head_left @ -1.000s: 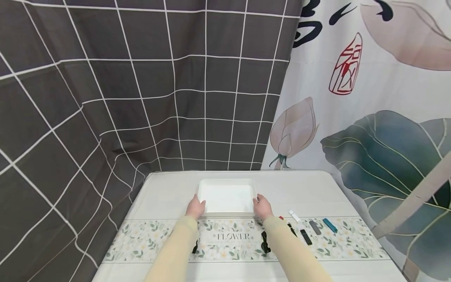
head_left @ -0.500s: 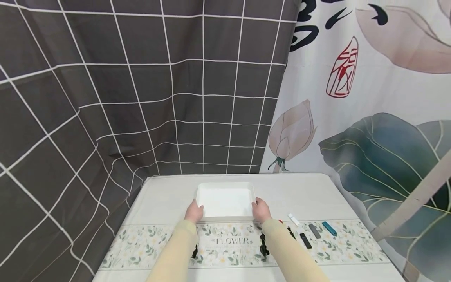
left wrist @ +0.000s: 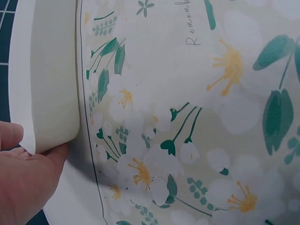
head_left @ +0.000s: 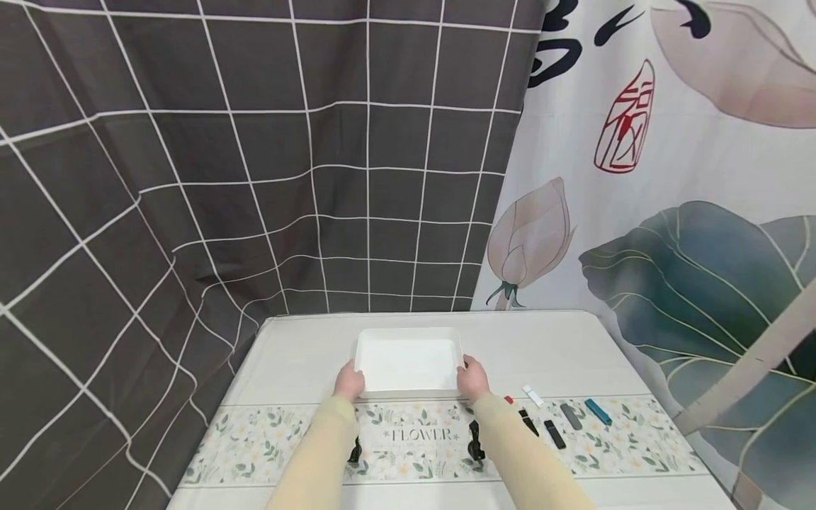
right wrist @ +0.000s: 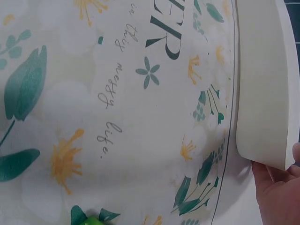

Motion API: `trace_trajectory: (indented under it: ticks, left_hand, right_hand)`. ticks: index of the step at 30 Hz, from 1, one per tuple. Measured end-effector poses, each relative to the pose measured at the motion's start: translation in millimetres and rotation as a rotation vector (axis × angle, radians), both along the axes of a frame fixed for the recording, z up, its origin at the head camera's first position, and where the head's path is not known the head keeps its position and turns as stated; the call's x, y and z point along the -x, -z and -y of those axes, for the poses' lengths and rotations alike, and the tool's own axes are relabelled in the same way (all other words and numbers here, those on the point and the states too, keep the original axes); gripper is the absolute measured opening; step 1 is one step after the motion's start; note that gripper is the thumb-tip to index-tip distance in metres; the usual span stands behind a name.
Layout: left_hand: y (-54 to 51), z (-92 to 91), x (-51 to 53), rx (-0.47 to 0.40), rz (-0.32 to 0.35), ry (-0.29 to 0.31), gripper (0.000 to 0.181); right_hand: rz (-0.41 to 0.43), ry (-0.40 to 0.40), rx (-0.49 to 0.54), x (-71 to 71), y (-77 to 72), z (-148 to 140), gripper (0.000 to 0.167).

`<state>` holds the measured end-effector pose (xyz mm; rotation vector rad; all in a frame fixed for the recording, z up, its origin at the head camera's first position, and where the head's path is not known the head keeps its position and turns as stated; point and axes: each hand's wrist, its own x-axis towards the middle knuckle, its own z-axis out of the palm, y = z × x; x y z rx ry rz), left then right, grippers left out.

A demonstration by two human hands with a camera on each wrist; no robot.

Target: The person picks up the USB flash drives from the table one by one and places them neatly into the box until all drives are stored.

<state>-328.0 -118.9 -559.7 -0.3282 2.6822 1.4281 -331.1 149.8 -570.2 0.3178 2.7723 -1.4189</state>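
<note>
A shallow white rectangular tray [head_left: 408, 361] lies at the middle of the table, just behind the floral band. My left hand [head_left: 348, 381] grips its left near corner. In the left wrist view, the thumb and fingers of the left hand [left wrist: 33, 178] pinch the tray wall [left wrist: 55, 84], with fingers under the corner. At the opposite corner, my right hand [head_left: 472, 379] holds the tray. The right wrist view has the right hand [right wrist: 281, 197] at the lower end of the tray wall [right wrist: 262, 84], its fingers reaching beneath. The tray's inside looks bare.
Right of my right sleeve lie a white stick [head_left: 532, 395], a small red thing [head_left: 508, 399], a black stick [head_left: 554, 434], a grey one [head_left: 571, 416] and a teal one [head_left: 598, 411]. A bright green thing [right wrist: 93, 221] shows at the right wrist view's bottom edge.
The head view has shifted slightly. Both hands keep hold of the tray, which stays at nearly the same place on the table.
</note>
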Motion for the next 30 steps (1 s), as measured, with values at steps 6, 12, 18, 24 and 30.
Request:
trace_trajectory:
  ticks: [6,12,18,24,30]
  left_hand:
    - [1.2,-0.1,-1.3,-0.033,-0.018,-0.011,0.051]
    - [1.9,-0.7,-1.9,-0.014,-0.067,-0.040,0.050]
    - [4.0,-0.5,-4.3,0.016,-0.075,-0.067,0.046]
    - [4.7,-1.1,-6.9,0.018,-0.072,-0.089,0.043]
    - [5.2,-1.0,-12.7,0.006,-0.069,-0.100,0.043]
  right_hand:
    - [0.011,0.029,0.028,0.5,1.9,-0.1,0.047]
    - [-0.016,0.052,0.049,1.3,2.7,-1.6,0.044]
    - [-0.033,0.076,0.041,-3.4,4.1,-2.4,0.041]
    - [-0.042,0.077,0.044,-5.8,6.0,-3.6,0.041]
    - [-0.044,0.080,0.040,-11.6,7.1,-3.9,0.041]
